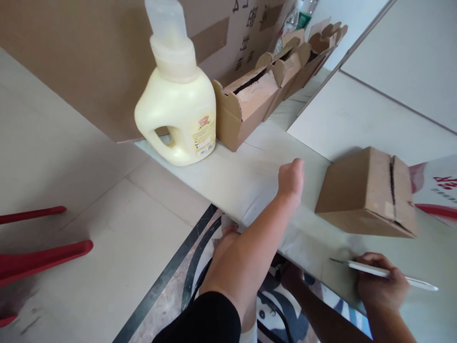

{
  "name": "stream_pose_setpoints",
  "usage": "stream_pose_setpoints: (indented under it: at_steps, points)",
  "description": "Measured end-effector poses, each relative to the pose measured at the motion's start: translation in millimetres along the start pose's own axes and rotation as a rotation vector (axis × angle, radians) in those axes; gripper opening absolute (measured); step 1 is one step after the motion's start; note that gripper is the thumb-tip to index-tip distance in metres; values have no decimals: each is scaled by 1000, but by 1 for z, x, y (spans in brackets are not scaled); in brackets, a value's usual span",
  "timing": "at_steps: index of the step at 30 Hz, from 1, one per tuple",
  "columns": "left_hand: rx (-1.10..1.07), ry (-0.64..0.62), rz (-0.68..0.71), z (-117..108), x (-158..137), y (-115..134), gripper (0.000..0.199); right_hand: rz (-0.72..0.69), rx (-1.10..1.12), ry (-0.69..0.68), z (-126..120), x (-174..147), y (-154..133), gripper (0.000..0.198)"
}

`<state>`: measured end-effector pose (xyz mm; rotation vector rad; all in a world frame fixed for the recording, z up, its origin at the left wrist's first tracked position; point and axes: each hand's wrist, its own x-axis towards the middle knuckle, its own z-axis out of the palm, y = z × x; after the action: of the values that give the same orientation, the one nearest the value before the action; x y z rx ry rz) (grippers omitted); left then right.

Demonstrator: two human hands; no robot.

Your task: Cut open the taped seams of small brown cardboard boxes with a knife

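Note:
My left hand (292,180) is closed in a fist above the pale ledge (246,183), and its fingers hide whatever may be inside. At the lower right, my right hand (382,283) grips a slim white pen-shaped tool (369,269) with a thin dark tip pointing left. A brown cardboard box (348,190) with a dark slit along its top stands between and beyond my two hands. Neither hand touches it.
A pale yellow detergent bottle (178,107) stands at the ledge's left end. Behind it are several opened cardboard boxes (246,105), a large carton (89,57) and plastic bottles (303,16). A white-and-red bag (439,181) lies at right; red legs (46,255) show at left.

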<state>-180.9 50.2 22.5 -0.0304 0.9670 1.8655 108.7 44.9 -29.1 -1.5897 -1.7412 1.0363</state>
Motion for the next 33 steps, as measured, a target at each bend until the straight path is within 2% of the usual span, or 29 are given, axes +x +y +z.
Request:
stream_pose_setpoints:
  at_steps: [6, 10, 15, 22, 28, 33]
  points:
    - [115, -8, 24, 6, -1, -10, 53, -64, 203, 158, -1, 3, 4, 34]
    - [155, 4, 50, 9, -2, -16, 52, -79, 359, 170, 5, 4, 15, 39]
    - [204, -22, 55, 9, 0, -24, 48, -96, 414, 195, 8, 8, 32, 44]
    - [238, -71, 50, 21, 6, -47, 44, -104, 433, 124, 9, 9, 42, 45]
    - [318, -97, -6, 39, 10, -74, 43, -127, 445, 64, 8, 10, 37, 51]
    - [424, -4, 17, 45, 13, -91, 34, -107, 492, -4, 5, 12, 29, 51]
